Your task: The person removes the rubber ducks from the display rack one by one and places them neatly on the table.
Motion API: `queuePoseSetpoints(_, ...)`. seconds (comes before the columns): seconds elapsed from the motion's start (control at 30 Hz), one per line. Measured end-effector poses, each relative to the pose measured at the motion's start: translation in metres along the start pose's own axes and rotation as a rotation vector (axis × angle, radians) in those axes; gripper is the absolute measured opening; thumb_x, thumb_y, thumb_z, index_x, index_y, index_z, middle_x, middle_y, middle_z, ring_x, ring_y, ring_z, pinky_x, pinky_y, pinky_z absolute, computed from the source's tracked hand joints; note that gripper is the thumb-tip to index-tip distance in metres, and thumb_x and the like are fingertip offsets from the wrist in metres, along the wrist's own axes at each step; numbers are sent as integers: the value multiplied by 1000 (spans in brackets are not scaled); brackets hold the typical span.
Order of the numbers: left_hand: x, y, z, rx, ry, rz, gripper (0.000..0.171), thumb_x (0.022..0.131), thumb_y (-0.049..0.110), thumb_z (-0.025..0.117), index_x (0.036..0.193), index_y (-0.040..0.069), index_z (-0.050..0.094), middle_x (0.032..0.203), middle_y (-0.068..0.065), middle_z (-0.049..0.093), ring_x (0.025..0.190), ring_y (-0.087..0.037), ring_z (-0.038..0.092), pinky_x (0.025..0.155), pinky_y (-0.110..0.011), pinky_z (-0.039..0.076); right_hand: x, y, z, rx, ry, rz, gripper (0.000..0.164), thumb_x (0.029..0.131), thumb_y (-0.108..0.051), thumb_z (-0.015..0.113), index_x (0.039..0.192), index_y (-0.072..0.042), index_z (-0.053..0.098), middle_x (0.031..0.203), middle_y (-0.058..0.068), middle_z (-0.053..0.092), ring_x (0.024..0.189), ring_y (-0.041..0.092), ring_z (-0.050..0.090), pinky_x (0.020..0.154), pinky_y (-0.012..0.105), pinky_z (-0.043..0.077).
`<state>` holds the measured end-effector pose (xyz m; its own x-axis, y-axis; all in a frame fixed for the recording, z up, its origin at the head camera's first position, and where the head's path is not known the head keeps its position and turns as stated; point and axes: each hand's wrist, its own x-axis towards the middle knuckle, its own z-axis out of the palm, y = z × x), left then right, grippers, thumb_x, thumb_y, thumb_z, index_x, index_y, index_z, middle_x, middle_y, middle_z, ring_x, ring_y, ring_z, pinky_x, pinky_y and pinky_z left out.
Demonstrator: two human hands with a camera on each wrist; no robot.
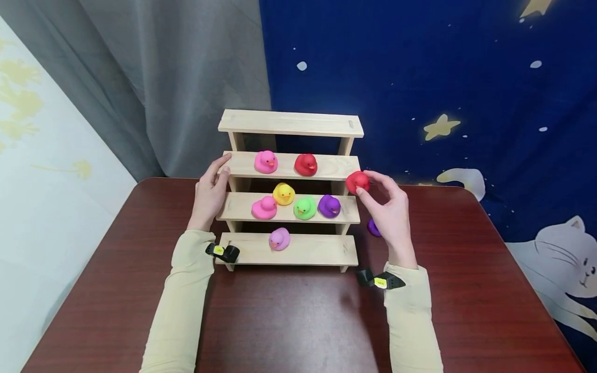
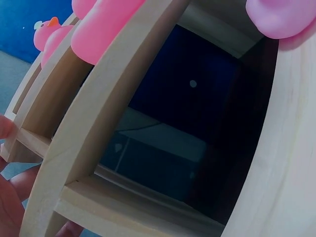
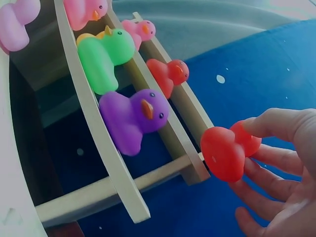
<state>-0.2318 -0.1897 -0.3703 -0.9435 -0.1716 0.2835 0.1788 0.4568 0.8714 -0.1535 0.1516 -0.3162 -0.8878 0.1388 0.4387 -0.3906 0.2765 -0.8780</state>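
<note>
A wooden tiered stand (image 1: 289,124) rises in steps. My left hand (image 1: 210,199) grips the left end of its second shelf from the top; fingers (image 2: 10,202) show behind the edge in the left wrist view. My right hand (image 1: 389,215) pinches a red rubber duck (image 1: 357,182) between thumb and fingers, just off the stand's right end. That shelf bears a pink duck (image 1: 266,162) and another red duck (image 1: 306,165). Below stand a pink duck (image 1: 264,207), a yellow duck (image 1: 283,194), a green duck (image 1: 305,208) and a purple duck (image 1: 329,206).
On the lowest shelf sits a light purple duck (image 1: 279,239). Another purple thing (image 1: 374,228) lies on the brown table (image 1: 289,316), partly behind my right hand. A grey curtain (image 1: 200,62) and a blue patterned one (image 1: 396,77) hang behind the table.
</note>
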Motion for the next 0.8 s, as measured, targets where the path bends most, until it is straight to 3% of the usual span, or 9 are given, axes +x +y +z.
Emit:
queuePoseSetpoints(0.17,-1,1,-1,3,0,-14,39,103,34,44,141,31,52,87,-18,50,96,-22,49,84,-37,34,-2,1,-8,-15,16,28,36,86,7,67,121,11,61,116,25,63,108,36,59,91,36,47)
queuePoseSetpoints(0.33,-1,1,-2,-1,-5,-21,39,103,34,44,141,30,52,98,-19,55,102,-23,49,86,-38,34,-6,2,-16,-47,36,66,35,87,6,66,121,12,60,118,25,62,109,36,58,96,44,44)
queuePoseSetpoints(0.53,1,0,-1,3,-2,-20,40,103,35,44,141,31,51,74,-11,42,87,-21,48,80,-35,33,-8,21,-29,-43,58,86,36,87,5,67,122,8,61,118,22,63,109,31,59,95,31,45)
queuePoseSetpoints(0.63,1,1,-1,4,3,-9,39,103,35,45,140,30,53,67,-7,37,75,-22,43,76,-33,33,-10,41,-38,-59,75,103,36,86,3,69,122,3,63,118,17,64,108,27,60,96,34,44)
queuePoseSetpoints(0.8,1,0,0,7,4,9,39,103,35,45,140,28,53,66,-7,36,74,-21,43,75,-33,33,-14,67,-50,-119,73,156,37,87,0,69,124,0,64,119,14,63,109,26,60,96,34,44)
